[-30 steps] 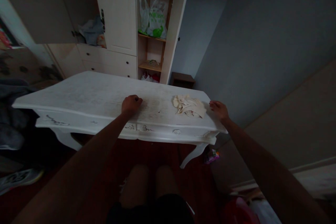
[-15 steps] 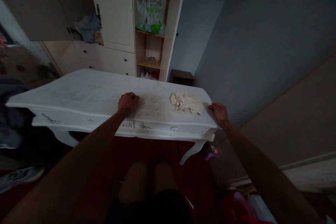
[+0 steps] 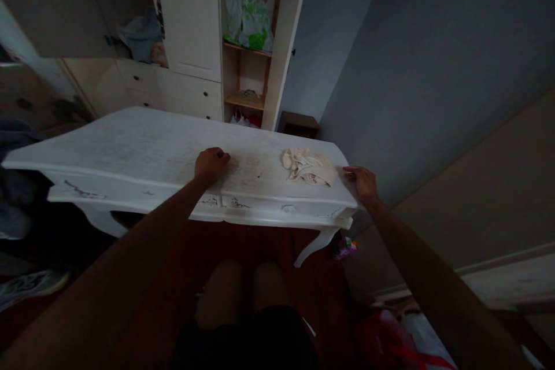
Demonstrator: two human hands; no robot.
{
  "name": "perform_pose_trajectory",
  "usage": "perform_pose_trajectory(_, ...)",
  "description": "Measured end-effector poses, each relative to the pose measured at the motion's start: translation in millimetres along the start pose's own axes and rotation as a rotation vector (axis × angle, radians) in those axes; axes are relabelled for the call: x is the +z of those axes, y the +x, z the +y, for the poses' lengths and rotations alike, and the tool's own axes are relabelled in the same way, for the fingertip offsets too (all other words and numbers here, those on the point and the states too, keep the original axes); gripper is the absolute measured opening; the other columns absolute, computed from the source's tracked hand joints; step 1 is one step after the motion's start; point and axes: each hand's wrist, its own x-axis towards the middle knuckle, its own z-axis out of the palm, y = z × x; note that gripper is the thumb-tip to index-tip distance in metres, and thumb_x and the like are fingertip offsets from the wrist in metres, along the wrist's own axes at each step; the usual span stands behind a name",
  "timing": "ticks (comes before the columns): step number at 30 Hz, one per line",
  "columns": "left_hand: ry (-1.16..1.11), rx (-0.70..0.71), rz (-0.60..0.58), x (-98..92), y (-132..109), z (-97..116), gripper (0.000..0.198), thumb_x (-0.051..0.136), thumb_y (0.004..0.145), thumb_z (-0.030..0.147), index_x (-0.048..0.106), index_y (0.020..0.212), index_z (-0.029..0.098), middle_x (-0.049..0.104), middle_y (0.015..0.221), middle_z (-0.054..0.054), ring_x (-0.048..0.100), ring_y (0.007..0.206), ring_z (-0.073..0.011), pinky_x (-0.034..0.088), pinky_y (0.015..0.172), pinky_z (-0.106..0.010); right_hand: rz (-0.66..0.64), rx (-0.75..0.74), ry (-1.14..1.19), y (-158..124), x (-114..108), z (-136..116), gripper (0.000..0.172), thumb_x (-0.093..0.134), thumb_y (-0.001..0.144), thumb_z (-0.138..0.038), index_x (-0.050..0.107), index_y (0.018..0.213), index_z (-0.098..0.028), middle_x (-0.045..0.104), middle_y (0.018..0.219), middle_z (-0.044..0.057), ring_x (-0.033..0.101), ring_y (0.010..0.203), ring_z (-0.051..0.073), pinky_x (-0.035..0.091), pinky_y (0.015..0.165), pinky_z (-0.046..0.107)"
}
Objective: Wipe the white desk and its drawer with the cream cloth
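Change: the worktop (image 3: 130, 150) now sits a little more to the left in the view than one second ago, so the right hand (image 3: 363, 182) lies over its right end corner and no longer inside it; the left hand (image 3: 211, 163) and the cloth (image 3: 309, 166) keep their places on the top.
Left fingers: curled into a loose fist, knuckles resting on the top near the front edge, pinching nothing.
Right fingers: stretched and close together, laid on the right end; I cannot tell if the thumb hooks under the edge.
Cloth: a crumpled pale piece on the top, between both hands, just beside the right fingertips but apart from them.
Risk: I judge that a tilt or a jerk of the worktop can slide the cloth off the right end, and that a flat hand can slip from the dusty edge. The thin curved leg (image 3: 313, 246) may also catch on the small colourful thing (image 3: 344, 247) on the floor.
Surface: white, stained, with darker marks between the left hand and the cloth.
Room: dim; a pale wardrobe (image 3: 186, 17) behind, plastic bags (image 3: 249, 11) on its open shelf, and a grey wall (image 3: 411, 69) at the right.
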Motion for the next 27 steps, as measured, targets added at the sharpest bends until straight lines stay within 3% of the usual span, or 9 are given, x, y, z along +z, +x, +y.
perform_pose_trajectory(7, -0.004, 0.006, 0.019, 2.5, 1, -3, 0.031, 0.051, 0.085, 0.035, 0.076, 0.093, 0.018, 0.075, 0.100, -0.012, 0.068, 0.090, -0.0229, 0.049, 0.079, -0.030, 0.003, 0.035, 0.018, 3, -2, 6, 0.030, 0.061, 0.073, -0.048, 0.070, 0.072, -0.019, 0.074, 0.083, 0.006, 0.062, 0.064, 0.014, 0.050, 0.060, 0.028)
perform_pose_trajectory(17, -0.012, 0.001, 0.026, 2.2, 1, -2, 0.032, 0.051, 0.084, 0.034, 0.076, 0.093, 0.016, 0.075, 0.097, -0.013, 0.068, 0.089, -0.0240, 0.049, 0.079, -0.030, 0.086, 0.025, 0.109, 9, -3, 18, 0.041, 0.061, 0.072, -0.062, 0.055, 0.067, -0.022, 0.067, 0.066, 0.001, 0.056, 0.053, 0.012, 0.045, 0.051, 0.025)
perform_pose_trajectory(27, -0.020, 0.008, 0.026, 1.0, 1, -1, 0.032, 0.051, 0.084, 0.032, 0.076, 0.093, 0.015, 0.075, 0.097, -0.015, 0.068, 0.089, -0.0249, 0.050, 0.079, -0.033, 0.099, 0.091, 0.148, 3, -1, 8, 0.017, 0.056, 0.065, -0.037, 0.050, 0.057, -0.022, 0.060, 0.056, -0.001, 0.054, 0.051, 0.012, 0.044, 0.049, 0.025)
